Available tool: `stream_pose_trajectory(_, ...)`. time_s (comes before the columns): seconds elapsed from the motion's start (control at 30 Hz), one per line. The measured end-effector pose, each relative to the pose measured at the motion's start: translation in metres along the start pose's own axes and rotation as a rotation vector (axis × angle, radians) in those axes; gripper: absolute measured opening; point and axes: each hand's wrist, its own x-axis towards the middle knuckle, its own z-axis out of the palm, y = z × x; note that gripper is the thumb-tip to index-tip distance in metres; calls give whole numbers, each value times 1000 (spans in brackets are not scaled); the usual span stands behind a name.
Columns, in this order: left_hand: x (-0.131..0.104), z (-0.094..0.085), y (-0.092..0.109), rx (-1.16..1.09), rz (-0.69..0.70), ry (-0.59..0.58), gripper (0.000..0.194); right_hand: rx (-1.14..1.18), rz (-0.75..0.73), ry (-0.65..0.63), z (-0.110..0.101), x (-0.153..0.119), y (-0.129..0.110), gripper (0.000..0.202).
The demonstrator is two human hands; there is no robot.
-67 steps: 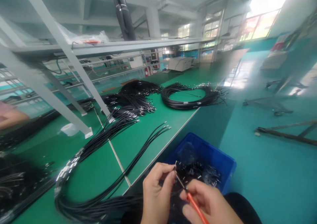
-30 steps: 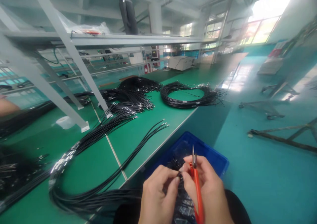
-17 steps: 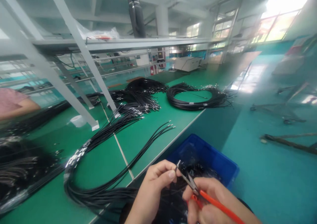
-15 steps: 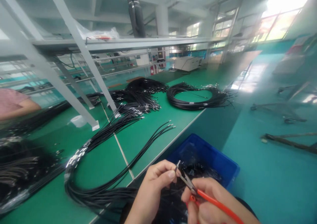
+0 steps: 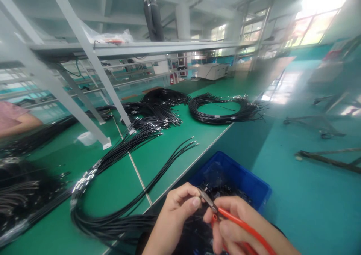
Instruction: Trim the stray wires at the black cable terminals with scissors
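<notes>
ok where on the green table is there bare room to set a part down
Bare green tabletop shows inside the bend of the cable bundle, and between the loose cables and the coiled ring. Crowded: at left, under the dark cable heap, and in front, where left hand, right hand, red-handled cutters and blue bin overlap.

Your left hand point(image 5: 179, 213) and the tips of the red-handled pliers point(image 5: 208, 200) cover most of the small piece point(image 5: 202, 199) it pinches, so its shape cannot be read. Your right hand point(image 5: 232, 225) hides part of the handles point(image 5: 244, 228), which run past the lower edge. Behind your hands, the near side of the blue bin point(image 5: 246, 176) is concealed and its contents point(image 5: 224, 190) are too blurred to identify.
</notes>
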Motion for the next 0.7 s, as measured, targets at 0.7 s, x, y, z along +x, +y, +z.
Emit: stream_pose_trajectory(0.7, -3, 18, -2, -153, -177, 41, 15, 11, -508, 618, 31, 29, 3, 30)
